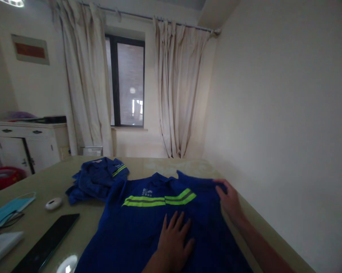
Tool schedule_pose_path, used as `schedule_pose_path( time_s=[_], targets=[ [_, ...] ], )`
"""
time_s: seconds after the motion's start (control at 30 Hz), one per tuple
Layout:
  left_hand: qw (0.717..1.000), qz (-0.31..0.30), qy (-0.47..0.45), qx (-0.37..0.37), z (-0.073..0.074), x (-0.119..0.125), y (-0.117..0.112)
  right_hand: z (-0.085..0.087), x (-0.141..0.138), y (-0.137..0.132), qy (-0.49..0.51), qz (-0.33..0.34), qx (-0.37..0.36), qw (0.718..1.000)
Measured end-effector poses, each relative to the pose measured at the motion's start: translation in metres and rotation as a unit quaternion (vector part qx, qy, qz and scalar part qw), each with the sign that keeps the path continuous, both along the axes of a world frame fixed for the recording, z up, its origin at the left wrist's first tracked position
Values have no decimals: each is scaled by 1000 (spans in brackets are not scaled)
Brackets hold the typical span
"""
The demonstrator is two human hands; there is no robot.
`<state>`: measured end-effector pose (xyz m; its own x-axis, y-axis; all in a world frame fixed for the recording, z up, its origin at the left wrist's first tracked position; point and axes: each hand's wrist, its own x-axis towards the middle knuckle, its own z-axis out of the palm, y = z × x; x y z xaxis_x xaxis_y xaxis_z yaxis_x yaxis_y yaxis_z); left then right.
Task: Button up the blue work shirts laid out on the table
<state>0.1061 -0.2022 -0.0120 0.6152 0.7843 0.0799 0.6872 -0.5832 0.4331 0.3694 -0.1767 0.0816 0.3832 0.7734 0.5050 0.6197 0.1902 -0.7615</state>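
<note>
A dark blue work jacket (148, 223) with a yellow-green reflective stripe (159, 200) lies spread on the table (60, 178) in front of me. My left hand (173, 239) rests flat on the jacket's middle, fingers spread. My right hand (230, 201) is closed on the jacket's far right edge, near the shoulder, with the cloth pinched between thumb and fingers. A second blue garment (98, 180) with the same stripe lies bunched up farther back on the left.
On the table's left are a black flat device (47, 242), a small white oval object (53, 203), a blue face mask (8, 210) and a white item (2, 244). A white cabinet (28, 146) and a curtained window (128, 81) stand behind. A wall runs along the right.
</note>
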Motion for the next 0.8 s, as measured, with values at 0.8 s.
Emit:
schedule_pose_path(
  time_s=[0.8],
  targets=[
    [997, -43, 57, -39, 5, -64, -19, -98, -76, -95, -298, 282, -227, 883]
  ],
)
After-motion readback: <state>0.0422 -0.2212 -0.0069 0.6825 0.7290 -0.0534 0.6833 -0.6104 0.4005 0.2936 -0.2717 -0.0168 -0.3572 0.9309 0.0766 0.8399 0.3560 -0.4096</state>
